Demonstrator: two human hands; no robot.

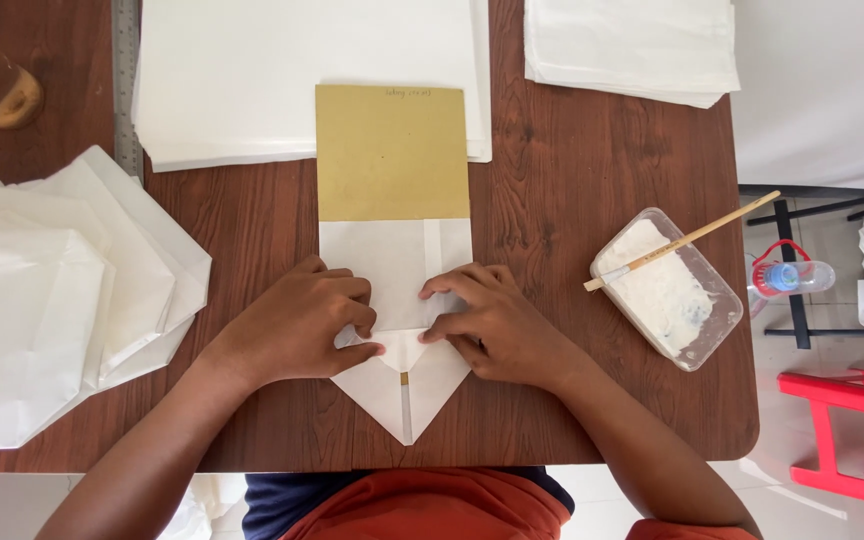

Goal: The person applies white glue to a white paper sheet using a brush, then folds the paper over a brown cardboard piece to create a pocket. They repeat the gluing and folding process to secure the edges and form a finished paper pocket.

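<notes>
A white paper piece (397,262) lies folded on the brown wooden table (552,190), wrapped around a tan cardboard template (392,152) that sticks out at its far end. Its near end is folded into a downward point (407,395). My left hand (297,325) presses on the left side of the fold, fingers curled, thumb on the flap. My right hand (497,322) presses on the right side, fingertips meeting the crease near the centre.
A stack of white sheets (252,70) lies at the back, another stack (632,45) at the back right. Finished white bags (62,280) pile at the left. A clear tub of white paste (664,290) with a brush (687,240) sits to the right. A red stool (852,430) stands beyond the edge.
</notes>
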